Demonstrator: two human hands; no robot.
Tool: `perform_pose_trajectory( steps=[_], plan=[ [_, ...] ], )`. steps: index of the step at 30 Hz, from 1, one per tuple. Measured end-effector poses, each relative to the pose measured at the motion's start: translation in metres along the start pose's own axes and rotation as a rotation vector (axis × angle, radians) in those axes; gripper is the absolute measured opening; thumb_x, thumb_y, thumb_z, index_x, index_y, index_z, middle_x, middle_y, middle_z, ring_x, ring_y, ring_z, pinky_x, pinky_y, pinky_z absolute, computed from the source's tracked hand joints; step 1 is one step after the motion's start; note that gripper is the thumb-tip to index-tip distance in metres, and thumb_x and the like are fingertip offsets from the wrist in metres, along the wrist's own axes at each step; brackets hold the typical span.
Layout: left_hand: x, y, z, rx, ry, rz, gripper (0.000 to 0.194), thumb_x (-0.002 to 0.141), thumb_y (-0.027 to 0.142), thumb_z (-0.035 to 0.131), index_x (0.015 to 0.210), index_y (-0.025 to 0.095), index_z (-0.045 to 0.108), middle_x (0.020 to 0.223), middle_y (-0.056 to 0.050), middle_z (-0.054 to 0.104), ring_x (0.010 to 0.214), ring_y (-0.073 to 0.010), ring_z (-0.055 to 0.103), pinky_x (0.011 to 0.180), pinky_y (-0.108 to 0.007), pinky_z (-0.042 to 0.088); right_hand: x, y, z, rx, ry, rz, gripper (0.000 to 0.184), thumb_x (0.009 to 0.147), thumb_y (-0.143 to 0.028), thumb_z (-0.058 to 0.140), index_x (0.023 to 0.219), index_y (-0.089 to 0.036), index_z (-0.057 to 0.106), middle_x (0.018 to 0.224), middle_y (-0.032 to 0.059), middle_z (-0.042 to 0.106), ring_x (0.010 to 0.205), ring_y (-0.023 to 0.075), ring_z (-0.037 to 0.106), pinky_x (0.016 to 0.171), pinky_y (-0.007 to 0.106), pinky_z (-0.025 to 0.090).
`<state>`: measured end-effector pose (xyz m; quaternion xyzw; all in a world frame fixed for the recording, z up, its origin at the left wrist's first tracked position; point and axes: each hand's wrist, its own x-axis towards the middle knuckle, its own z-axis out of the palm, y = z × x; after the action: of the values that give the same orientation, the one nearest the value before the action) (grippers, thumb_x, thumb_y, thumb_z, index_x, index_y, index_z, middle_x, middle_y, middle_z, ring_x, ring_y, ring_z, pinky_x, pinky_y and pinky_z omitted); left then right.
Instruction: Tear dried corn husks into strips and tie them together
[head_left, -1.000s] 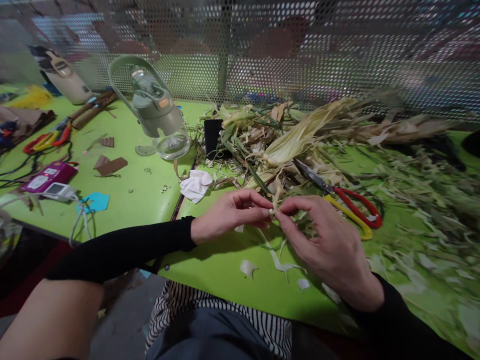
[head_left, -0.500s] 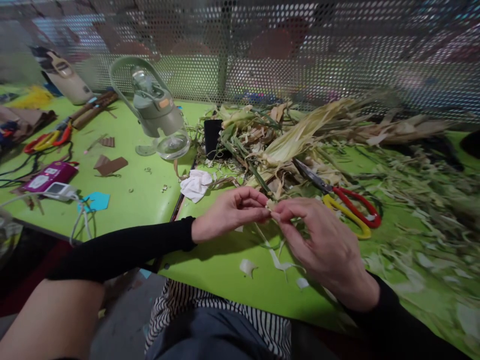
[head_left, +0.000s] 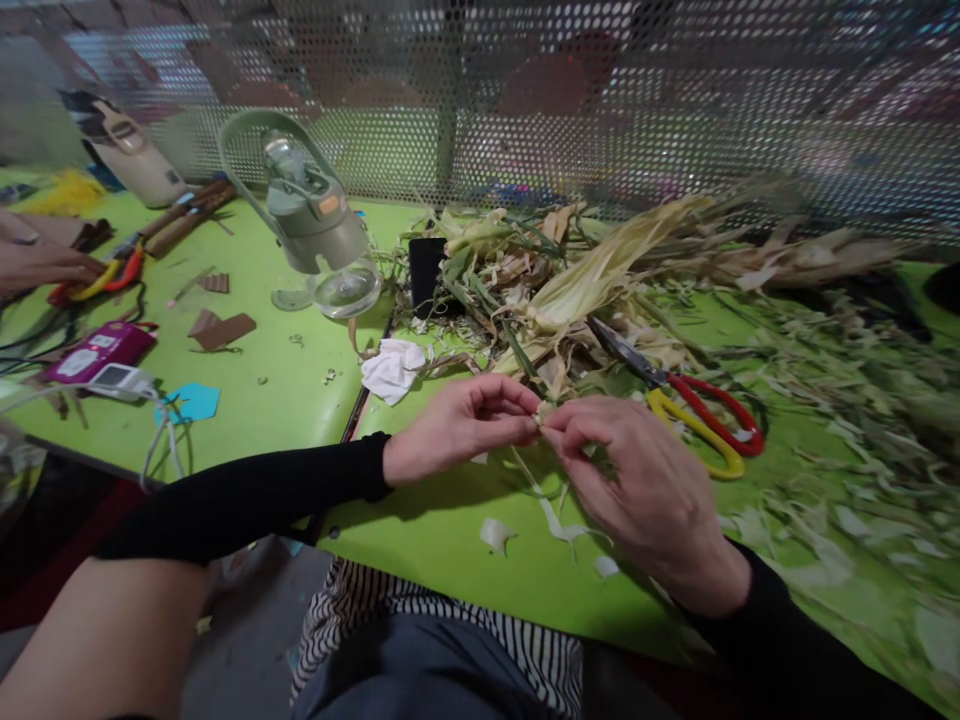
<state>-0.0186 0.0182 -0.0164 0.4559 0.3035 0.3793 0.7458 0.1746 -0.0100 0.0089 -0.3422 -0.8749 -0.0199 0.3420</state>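
Note:
A small pale piece of corn husk is pinched between my two hands, mostly covered by the fingers. My left hand grips it from the left with thumb and fingertips. From the right, my right hand closes thumb and forefinger on the same piece. Thin pale strips and a curled husk scrap lie on the green table below the hands. Scissors with red and yellow handles rest just beyond my right hand. Behind them is a heap of dried corn husks.
A green-lidded water bottle, a dark phone and a crumpled tissue stand or lie ahead. Shredded husk covers the right side. At far left, another person's hand is by other scissors. A perforated metal screen rises behind.
The other person's hand has come in from the left edge to the scissors there. My two hands stay almost in place, still pinching the husk piece.

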Motion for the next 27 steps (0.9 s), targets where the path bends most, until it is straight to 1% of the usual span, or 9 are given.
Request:
perform_pose_trajectory(
  steps=[4,7,11,14,17,20,23,25,27],
  plan=[
    [-0.0001,0.0016,0.0010,-0.037,-0.022,-0.009,0.017,0.082,0.018,0.075,0.094,0.010,0.065,0.084,-0.001,0.072,0.075,-0.0083,0.070,0.077,-0.025,0.055,0.0006,0.0019,0.0015,0.040,0.043,0.123,0.010,0.092,-0.018,0.064,0.096,-0.025,0.058,0.090,0.0045,0.072,0.083,0.0209,0.068,0.072,0.035,0.054],
    [0.0009,0.0027,0.0017,-0.072,-0.032,-0.052,0.017,0.084,0.020,0.074,0.093,0.010,0.063,0.082,-0.001,0.072,0.075,-0.0085,0.070,0.081,-0.027,0.055,0.0037,0.0064,0.0011,0.102,0.023,0.230,0.018,0.093,-0.031,0.066,0.108,-0.022,0.064,0.096,0.0069,0.070,0.083,0.0210,0.067,0.069,0.035,0.055],
    [0.0015,0.0035,0.0026,-0.071,-0.033,-0.107,0.016,0.086,0.021,0.073,0.091,0.011,0.061,0.080,0.000,0.071,0.076,-0.0085,0.070,0.085,-0.029,0.055,0.0059,0.0096,0.0018,0.256,-0.016,0.292,0.008,0.095,-0.031,0.063,0.095,-0.024,0.067,0.089,0.0043,0.069,0.082,0.0203,0.066,0.070,0.035,0.055],
    [0.0018,0.0031,0.0029,-0.074,-0.023,-0.113,0.016,0.088,0.021,0.071,0.091,0.011,0.060,0.080,0.000,0.071,0.076,-0.0084,0.071,0.084,-0.028,0.055,0.0035,0.0084,0.0046,0.368,-0.003,0.435,0.010,0.095,-0.031,0.062,0.089,-0.023,0.062,0.082,0.0021,0.066,0.070,0.0168,0.063,0.060,0.030,0.052],
    [0.0023,0.0011,0.0030,-0.093,0.014,-0.108,0.012,0.091,0.020,0.066,0.092,0.012,0.057,0.081,-0.001,0.071,0.075,-0.0086,0.071,0.083,-0.028,0.056,-0.0001,0.0068,0.0076,0.339,0.046,0.539,0.013,0.098,-0.033,0.057,0.091,-0.023,0.057,0.079,0.0012,0.064,0.060,0.0141,0.058,0.051,0.027,0.046],
    [0.0018,-0.0006,0.0040,-0.102,0.013,-0.117,0.013,0.092,0.019,0.066,0.092,0.013,0.055,0.080,-0.001,0.070,0.075,-0.0093,0.071,0.083,-0.028,0.056,-0.0017,0.0052,0.0086,0.226,0.101,0.523,0.013,0.099,-0.035,0.055,0.094,-0.022,0.055,0.080,0.0021,0.064,0.062,0.0149,0.059,0.054,0.028,0.047],
    [0.0001,-0.0005,0.0060,-0.097,-0.009,-0.109,0.016,0.091,0.022,0.068,0.092,0.012,0.055,0.079,-0.001,0.068,0.075,-0.0090,0.069,0.081,-0.028,0.056,-0.0002,0.0031,0.0078,0.215,0.021,0.482,0.015,0.098,-0.036,0.056,0.098,-0.021,0.057,0.080,0.0020,0.065,0.063,0.0145,0.060,0.052,0.026,0.046],
    [-0.0009,0.0001,0.0070,-0.090,-0.014,-0.098,0.016,0.092,0.024,0.067,0.092,0.012,0.055,0.079,0.000,0.067,0.074,-0.0085,0.068,0.080,-0.027,0.056,0.0013,0.0019,0.0073,0.221,-0.042,0.437,0.012,0.098,-0.033,0.058,0.095,-0.021,0.058,0.078,0.0008,0.064,0.062,0.0133,0.058,0.051,0.025,0.044],
    [-0.0014,0.0005,0.0076,-0.088,-0.017,-0.095,0.015,0.093,0.023,0.065,0.092,0.012,0.054,0.077,0.000,0.066,0.074,-0.0084,0.068,0.078,-0.026,0.056,0.0022,0.0013,0.0073,0.215,-0.041,0.399,0.012,0.098,-0.028,0.057,0.088,-0.022,0.059,0.074,-0.0005,0.063,0.060,0.0122,0.056,0.051,0.024,0.042]
  ],
)
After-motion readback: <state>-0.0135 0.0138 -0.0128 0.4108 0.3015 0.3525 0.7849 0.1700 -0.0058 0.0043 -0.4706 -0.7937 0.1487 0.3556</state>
